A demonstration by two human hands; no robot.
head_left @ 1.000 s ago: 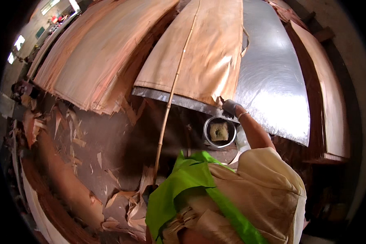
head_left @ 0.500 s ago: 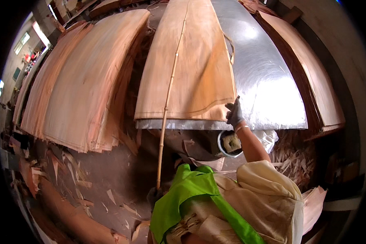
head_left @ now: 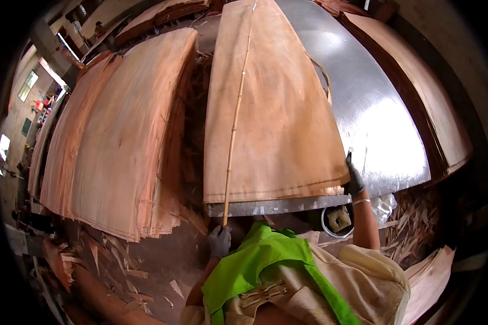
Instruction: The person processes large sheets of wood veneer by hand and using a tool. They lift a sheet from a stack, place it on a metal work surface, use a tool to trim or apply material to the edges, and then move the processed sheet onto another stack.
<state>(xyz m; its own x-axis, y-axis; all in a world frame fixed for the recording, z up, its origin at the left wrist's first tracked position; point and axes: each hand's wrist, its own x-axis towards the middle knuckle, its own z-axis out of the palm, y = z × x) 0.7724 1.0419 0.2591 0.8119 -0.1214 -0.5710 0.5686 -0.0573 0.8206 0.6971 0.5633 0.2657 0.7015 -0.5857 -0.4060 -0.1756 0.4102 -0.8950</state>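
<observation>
My gloved left hand [head_left: 219, 241] gripped the cane stick [head_left: 236, 116] running lengthwise away over the veneer sheet [head_left: 279, 119], my right hand [head_left: 354, 181] pinching its near-right corner.

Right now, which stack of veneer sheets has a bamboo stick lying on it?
The middle veneer stack on the metal table; the bamboo stick runs lengthwise over it, unlike the left stack.

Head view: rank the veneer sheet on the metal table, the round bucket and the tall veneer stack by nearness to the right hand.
1. Veneer sheet, touching the right hand at its near corner.
2. Round bucket, just below.
3. Tall veneer stack, far left.
</observation>
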